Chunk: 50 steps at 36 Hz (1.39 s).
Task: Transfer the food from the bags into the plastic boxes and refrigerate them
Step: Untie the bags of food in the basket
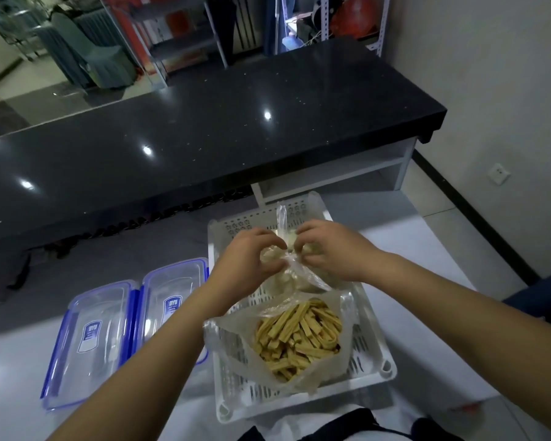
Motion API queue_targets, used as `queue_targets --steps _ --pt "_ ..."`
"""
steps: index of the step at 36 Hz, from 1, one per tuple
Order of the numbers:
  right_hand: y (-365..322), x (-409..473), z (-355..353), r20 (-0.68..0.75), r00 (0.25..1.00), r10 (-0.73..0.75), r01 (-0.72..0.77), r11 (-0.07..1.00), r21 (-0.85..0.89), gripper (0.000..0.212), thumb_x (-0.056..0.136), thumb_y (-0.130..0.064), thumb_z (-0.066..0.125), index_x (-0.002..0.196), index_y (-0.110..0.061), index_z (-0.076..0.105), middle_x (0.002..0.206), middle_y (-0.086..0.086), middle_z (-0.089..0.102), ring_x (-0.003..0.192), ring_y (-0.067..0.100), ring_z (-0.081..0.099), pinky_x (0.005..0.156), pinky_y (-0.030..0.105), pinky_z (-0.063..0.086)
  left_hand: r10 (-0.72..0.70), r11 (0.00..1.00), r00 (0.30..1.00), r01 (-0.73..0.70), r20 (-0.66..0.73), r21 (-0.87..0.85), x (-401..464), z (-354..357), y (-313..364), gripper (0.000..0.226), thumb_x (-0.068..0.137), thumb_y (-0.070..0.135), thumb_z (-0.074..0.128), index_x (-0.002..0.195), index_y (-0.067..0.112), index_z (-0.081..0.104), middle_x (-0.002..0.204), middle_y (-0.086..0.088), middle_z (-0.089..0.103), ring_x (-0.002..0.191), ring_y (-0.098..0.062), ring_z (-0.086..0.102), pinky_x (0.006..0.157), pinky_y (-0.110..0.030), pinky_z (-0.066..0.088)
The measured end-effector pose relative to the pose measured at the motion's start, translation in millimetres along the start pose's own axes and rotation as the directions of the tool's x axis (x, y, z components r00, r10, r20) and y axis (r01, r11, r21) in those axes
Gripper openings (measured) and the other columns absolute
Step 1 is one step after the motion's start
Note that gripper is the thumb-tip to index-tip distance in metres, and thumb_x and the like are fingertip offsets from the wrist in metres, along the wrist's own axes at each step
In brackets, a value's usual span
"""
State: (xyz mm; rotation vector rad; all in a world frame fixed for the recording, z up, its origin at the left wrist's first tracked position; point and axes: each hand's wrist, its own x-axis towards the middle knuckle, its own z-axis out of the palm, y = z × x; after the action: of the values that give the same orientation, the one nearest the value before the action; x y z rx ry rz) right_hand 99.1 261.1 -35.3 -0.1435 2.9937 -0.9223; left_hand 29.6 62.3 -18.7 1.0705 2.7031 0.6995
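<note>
A white slotted basket (368,342) stands on the white table in front of me. In its near half lies an open clear bag of yellow tofu-skin sticks (299,337). In its far half sits a second clear bag of pale food (295,276), its top bunched together. My left hand (247,256) and my right hand (330,251) both pinch the plastic at that bag's top. Two clear plastic boxes with blue clasps stand left of the basket, one nearer (89,345) and one farther (169,300), both closed with lids on.
A long black stone counter (204,128) runs across behind the table, with a white shelf unit under its right end. Dark cables lie on the floor under its edge. A wall with a socket (498,173) is at the right.
</note>
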Motion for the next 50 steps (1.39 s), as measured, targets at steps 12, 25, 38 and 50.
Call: queue_targets --steps 12,25,38,50 --pt "0.6 -11.1 -15.7 -0.150 0.988 0.036 -0.016 0.992 0.129 0.010 0.096 -0.024 0.063 0.087 -0.027 0.060 0.143 -0.008 0.046 0.122 0.016 0.052 0.091 0.035 0.046 0.019 0.999 0.994 -0.022 -0.112 -0.024 1.9 -17.0 13.9 0.007 0.091 0.023 0.071 0.095 0.018 0.075 0.121 0.009 0.063 0.107 -0.012 0.061 0.095 -0.037 0.052" --pt "28.5 -34.1 -22.5 -0.189 0.969 0.159 -0.071 0.913 0.401 0.003 0.093 -0.011 0.067 0.093 -0.012 0.069 0.109 -0.002 0.057 0.100 0.010 0.061 0.093 0.035 0.054 -0.160 0.880 0.951 0.017 -0.264 -0.474 -31.3 -19.6 -2.2 0.016 0.086 0.017 0.076 0.084 0.032 0.071 0.110 0.009 0.060 0.096 0.000 0.063 0.078 -0.015 0.054" --pt "-2.7 -15.7 -24.4 -0.058 0.998 0.030 -0.011 0.952 0.307 0.025 0.085 -0.042 0.074 0.108 -0.037 0.064 0.112 -0.025 0.055 0.107 -0.004 0.052 0.087 0.018 0.042 -0.062 0.939 0.998 0.047 -0.033 -0.341 -17.8 -21.0 0.1 0.046 0.082 0.053 0.071 0.125 0.040 0.063 0.114 0.019 0.067 0.108 0.003 0.061 0.094 -0.026 0.050" --pt "-12.7 -15.5 -37.5 -0.083 0.995 -0.055 0.057 0.998 0.022 0.010 0.094 -0.029 0.066 0.086 -0.024 0.061 0.103 -0.008 0.055 0.099 0.011 0.051 0.089 0.031 0.045 0.059 0.998 0.998 -0.059 0.007 0.018 8.7 -34.4 28.2 0.014 0.092 0.019 0.070 0.105 0.019 0.074 0.097 0.008 0.071 0.083 0.003 0.060 0.077 -0.016 0.049"
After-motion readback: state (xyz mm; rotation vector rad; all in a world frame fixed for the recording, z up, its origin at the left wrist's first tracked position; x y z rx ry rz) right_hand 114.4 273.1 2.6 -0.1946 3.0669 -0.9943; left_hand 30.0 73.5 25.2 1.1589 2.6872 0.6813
